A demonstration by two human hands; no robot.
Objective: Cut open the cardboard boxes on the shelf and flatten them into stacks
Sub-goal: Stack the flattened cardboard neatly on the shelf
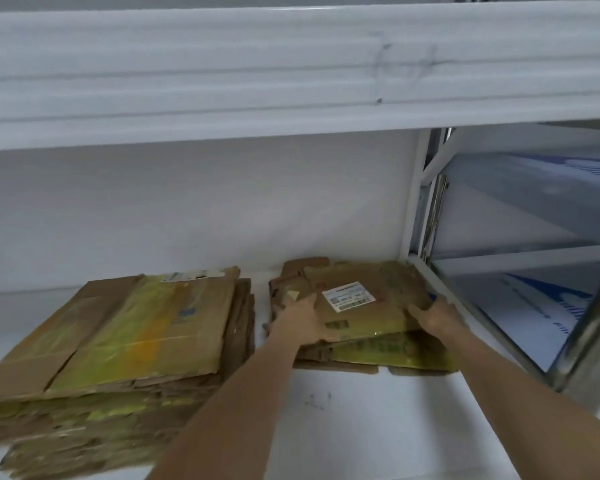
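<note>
Both hands on the top flattened box of the right stack, far right on the white shelf: left hand gripping its near-left edge with thumb over the top, right hand clasping its near-right corner, fingers curled under. Best to lower it level, square its edges to the sheets below, then press flat so nothing springs up. Tight on the right against the metal upright, open shelf nearer, left stack just beside, upper shelf overhead.
</note>
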